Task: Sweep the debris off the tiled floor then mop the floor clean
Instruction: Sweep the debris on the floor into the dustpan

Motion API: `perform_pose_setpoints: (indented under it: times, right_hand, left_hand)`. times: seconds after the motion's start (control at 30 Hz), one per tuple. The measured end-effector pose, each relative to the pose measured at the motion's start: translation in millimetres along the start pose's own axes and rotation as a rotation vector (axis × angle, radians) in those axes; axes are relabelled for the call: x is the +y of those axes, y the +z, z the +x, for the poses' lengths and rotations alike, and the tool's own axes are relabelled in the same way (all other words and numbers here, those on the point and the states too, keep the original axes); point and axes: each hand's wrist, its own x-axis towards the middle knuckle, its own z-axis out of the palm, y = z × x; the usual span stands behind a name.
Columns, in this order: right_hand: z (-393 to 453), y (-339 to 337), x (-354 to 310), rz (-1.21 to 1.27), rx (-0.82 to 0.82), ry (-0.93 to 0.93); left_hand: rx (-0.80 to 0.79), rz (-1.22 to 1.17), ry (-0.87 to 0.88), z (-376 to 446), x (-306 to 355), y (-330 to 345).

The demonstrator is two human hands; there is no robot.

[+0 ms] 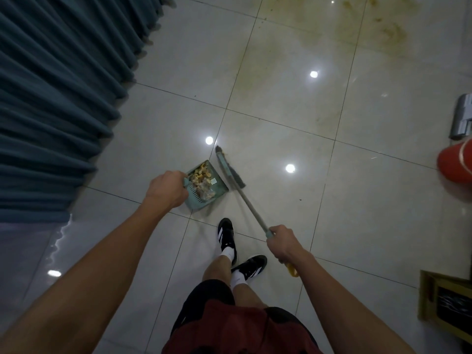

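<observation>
My left hand [167,189] grips the top of a teal dustpan [218,186] that stands on the pale tiled floor [281,103]. Yellow-brown debris [201,178] lies piled inside the pan. My right hand [283,242] holds the long handle of a broom [251,209], whose dark bristle head [231,168] rests on the floor right beside the pan's open side. A yellow end of the handle sticks out below my right hand. Brownish smeared stains [383,29] cover the tiles farther away at the upper right.
Teal curtains [58,98] hang along the left. A red round object [457,164] and a grey metal thing [463,116] sit at the right edge, a yellow-framed box [444,302] at the lower right. My feet in black shoes [227,236] stand just behind the dustpan.
</observation>
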Motion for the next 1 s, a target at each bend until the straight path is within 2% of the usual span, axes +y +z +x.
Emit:
perform_pose_setpoints:
  times: [0.2,0.3,0.6,1.0]
  right_hand:
    - [-23.2,7.7,-3.9,0.246,-0.084,0.045]
    - [-39.4,4.8,-5.9,0.293,-0.072,0.01]
    - [-50.0,-11.7,-10.5,0.151,0.059,-0.076]
    - [-32.7,-1.8,-0.5,-0.07,0.095,-0.057]
  left_hand:
    - [0.009,0.013,-0.017,-6.0,-5.9,-0.3]
    - [0.008,-0.004,-0.022,-8.8,-12.1,-2.2]
    - [0.028,-0.034,-0.059,-21.6,-20.7,-14.3]
    - [0.021,-0.018,-0.088,-32.6,-53.7,-0.5]
